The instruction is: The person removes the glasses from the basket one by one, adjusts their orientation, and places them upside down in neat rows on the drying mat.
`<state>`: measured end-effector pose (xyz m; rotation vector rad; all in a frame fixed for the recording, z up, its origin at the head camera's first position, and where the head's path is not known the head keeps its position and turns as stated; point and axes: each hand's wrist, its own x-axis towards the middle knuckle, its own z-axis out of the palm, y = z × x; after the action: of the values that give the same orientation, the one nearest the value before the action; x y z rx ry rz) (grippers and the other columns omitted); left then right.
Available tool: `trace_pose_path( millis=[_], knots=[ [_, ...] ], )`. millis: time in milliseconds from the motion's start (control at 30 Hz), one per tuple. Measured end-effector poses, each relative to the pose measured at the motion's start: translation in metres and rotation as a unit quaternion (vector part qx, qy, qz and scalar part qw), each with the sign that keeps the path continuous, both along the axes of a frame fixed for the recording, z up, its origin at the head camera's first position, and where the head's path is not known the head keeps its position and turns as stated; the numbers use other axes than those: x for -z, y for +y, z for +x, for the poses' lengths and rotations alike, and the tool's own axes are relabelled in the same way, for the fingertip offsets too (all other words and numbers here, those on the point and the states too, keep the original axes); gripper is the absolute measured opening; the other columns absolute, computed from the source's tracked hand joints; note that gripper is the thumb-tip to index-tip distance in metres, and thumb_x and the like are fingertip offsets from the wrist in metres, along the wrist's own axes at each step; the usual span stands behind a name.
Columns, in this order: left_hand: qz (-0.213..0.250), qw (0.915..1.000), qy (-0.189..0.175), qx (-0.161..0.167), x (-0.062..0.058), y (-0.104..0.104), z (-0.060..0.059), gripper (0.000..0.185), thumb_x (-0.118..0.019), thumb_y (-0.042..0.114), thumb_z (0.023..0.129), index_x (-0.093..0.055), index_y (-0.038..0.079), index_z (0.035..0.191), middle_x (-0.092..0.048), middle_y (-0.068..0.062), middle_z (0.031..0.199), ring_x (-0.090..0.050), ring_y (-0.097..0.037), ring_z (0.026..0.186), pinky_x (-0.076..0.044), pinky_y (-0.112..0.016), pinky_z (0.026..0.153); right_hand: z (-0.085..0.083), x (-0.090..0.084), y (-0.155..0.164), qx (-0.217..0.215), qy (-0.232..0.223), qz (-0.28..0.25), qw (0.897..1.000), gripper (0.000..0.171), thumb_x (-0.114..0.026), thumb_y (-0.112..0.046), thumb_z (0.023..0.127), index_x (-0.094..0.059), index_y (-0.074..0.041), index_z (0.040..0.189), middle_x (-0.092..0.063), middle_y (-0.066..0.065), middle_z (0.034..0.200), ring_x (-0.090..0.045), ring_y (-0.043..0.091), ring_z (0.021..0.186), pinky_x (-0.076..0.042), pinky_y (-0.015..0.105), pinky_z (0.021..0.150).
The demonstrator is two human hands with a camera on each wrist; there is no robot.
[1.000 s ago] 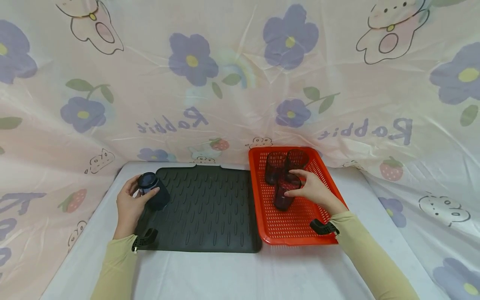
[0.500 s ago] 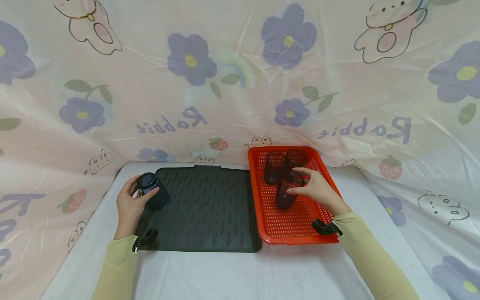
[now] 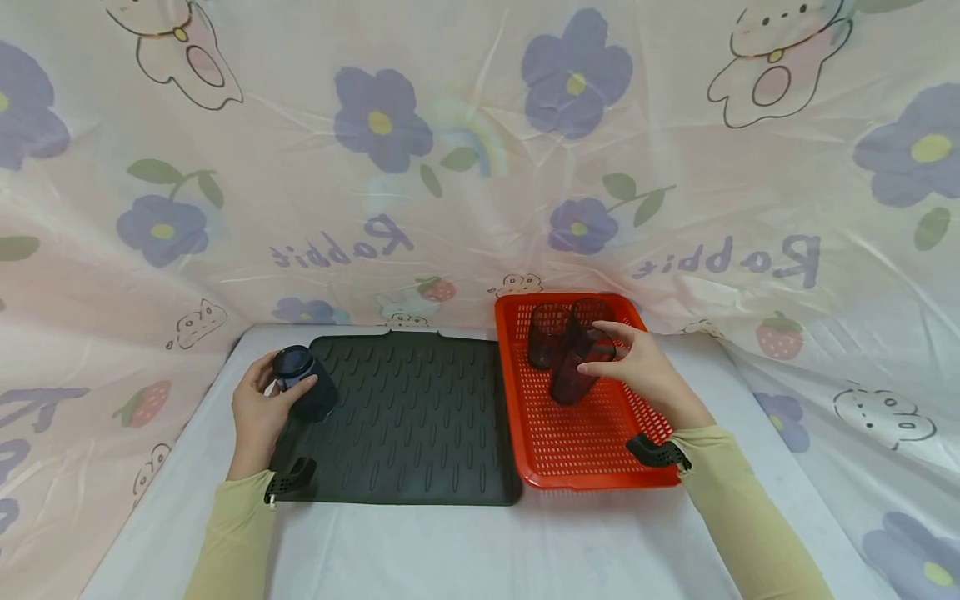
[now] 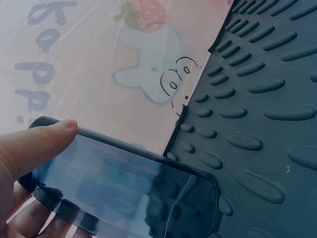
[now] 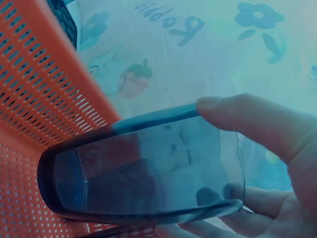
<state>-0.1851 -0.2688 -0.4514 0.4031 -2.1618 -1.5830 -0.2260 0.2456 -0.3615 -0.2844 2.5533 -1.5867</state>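
My left hand point(image 3: 258, 412) grips a dark blue glass point(image 3: 313, 392) near its rim, thumb on one side and fingers on the other. That glass is at the left end of the black ridged mat point(image 3: 412, 425); in the left wrist view the clear blue tumbler point(image 4: 119, 178) lies across the lower part. Over the red basket point(image 3: 570, 462), my right hand point(image 3: 645, 371) holds another tinted glass point(image 3: 573, 379) by its upper part, tilted slightly. The right wrist view shows this glass point(image 5: 148, 168) between thumb and fingers. Two more glasses stand behind it at the basket's far end, partly hidden.
The mat and the basket lie side by side on a white-covered table point(image 3: 405, 550). A printed curtain point(image 3: 465, 208) with flowers and rabbits hangs right behind them. The basket's raised wall point(image 5: 54, 69) surrounds the glasses.
My right hand has shifted a little away from me and to the right, and the glass it holds has moved toward the far glasses. The left hand keeps its place.
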Motion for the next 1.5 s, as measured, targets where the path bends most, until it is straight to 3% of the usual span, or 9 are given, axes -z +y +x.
trace_pose_path(
  millis=[167, 333, 633, 800, 1033, 1200, 1367, 1500],
  knots=[
    [0.006, 1.0000, -0.003, -0.001, -0.002, -0.001, 0.000, 0.075, -0.081, 0.010, 0.078, -0.043, 0.012, 0.143, -0.045, -0.009, 0.143, -0.040, -0.024, 0.133, -0.033, -0.041, 0.108, 0.000, -0.009, -0.005, 0.004, 0.003, -0.033, 0.999, 0.081, -0.083, -0.020, 0.076, -0.040, -0.007, 0.144, -0.040, 0.010, 0.141, -0.052, 0.033, 0.118, -0.050, 0.023, 0.080],
    [0.021, 0.9997, -0.011, -0.002, -0.003, -0.001, 0.000, 0.074, -0.081, 0.014, 0.078, -0.044, 0.012, 0.142, -0.045, -0.009, 0.143, -0.041, -0.023, 0.132, -0.033, -0.041, 0.109, 0.001, -0.016, -0.010, 0.010, 0.007, -0.062, 0.998, 0.080, -0.082, -0.021, 0.077, -0.040, -0.011, 0.144, -0.039, 0.008, 0.140, -0.050, 0.030, 0.120, -0.049, 0.025, 0.082],
    [0.055, 0.9978, -0.038, 0.003, -0.008, -0.001, 0.001, 0.071, -0.077, 0.026, 0.082, -0.043, 0.015, 0.144, -0.044, -0.008, 0.144, -0.038, -0.023, 0.134, -0.034, -0.043, 0.108, 0.005, -0.029, -0.025, 0.013, 0.040, -0.117, 0.992, 0.072, -0.081, -0.014, 0.078, -0.045, -0.008, 0.140, -0.051, 0.012, 0.132, -0.060, 0.019, 0.108, -0.053, 0.022, 0.079],
    [0.078, 0.9945, -0.069, 0.001, -0.012, -0.003, -0.001, 0.068, -0.072, 0.041, 0.085, -0.045, 0.019, 0.144, -0.044, -0.009, 0.145, -0.034, -0.025, 0.136, -0.033, -0.048, 0.108, 0.009, -0.031, -0.035, 0.014, 0.034, -0.168, 0.985, 0.073, -0.079, -0.010, 0.080, -0.042, -0.005, 0.142, -0.047, 0.016, 0.136, -0.062, 0.019, 0.105, -0.054, 0.025, 0.080],
    [0.081, 0.9938, -0.075, -0.010, -0.013, -0.004, -0.003, 0.068, -0.071, 0.042, 0.085, -0.046, 0.018, 0.144, -0.044, -0.010, 0.145, -0.035, -0.025, 0.136, -0.031, -0.045, 0.109, 0.009, -0.032, -0.044, 0.000, 0.032, -0.241, 0.970, 0.068, -0.077, -0.004, 0.081, -0.045, -0.004, 0.141, -0.044, 0.021, 0.135, -0.062, 0.022, 0.104, -0.055, 0.029, 0.079],
    [0.098, 0.9920, -0.080, 0.008, -0.015, -0.007, -0.002, 0.069, -0.070, 0.042, 0.085, -0.044, 0.019, 0.144, -0.042, -0.010, 0.146, -0.037, -0.024, 0.134, -0.029, -0.043, 0.111, 0.007, -0.029, -0.049, -0.004, 0.035, -0.258, 0.965, 0.065, -0.075, -0.002, 0.082, -0.046, -0.004, 0.140, -0.047, 0.019, 0.134, -0.063, 0.019, 0.103, -0.055, 0.026, 0.078],
    [0.101, 0.9893, -0.099, 0.037, -0.024, -0.012, -0.001, 0.073, -0.065, 0.050, 0.086, -0.041, 0.018, 0.147, -0.035, -0.011, 0.150, -0.032, -0.024, 0.137, -0.024, -0.043, 0.113, 0.007, -0.024, -0.055, 0.019, 0.016, -0.264, 0.964, 0.064, -0.073, -0.005, 0.084, -0.044, -0.003, 0.140, -0.050, 0.015, 0.129, -0.064, 0.014, 0.098, -0.056, 0.025, 0.074],
    [0.103, 0.9881, -0.106, 0.042, -0.028, -0.014, -0.001, 0.073, -0.064, 0.050, 0.087, -0.042, 0.015, 0.146, -0.040, -0.009, 0.147, -0.036, -0.022, 0.135, -0.028, -0.042, 0.111, 0.008, -0.021, -0.058, 0.031, 0.005, -0.275, 0.961, 0.062, -0.073, -0.006, 0.085, -0.044, -0.003, 0.139, -0.052, 0.014, 0.125, -0.065, 0.012, 0.093, -0.056, 0.025, 0.072]
  ],
)
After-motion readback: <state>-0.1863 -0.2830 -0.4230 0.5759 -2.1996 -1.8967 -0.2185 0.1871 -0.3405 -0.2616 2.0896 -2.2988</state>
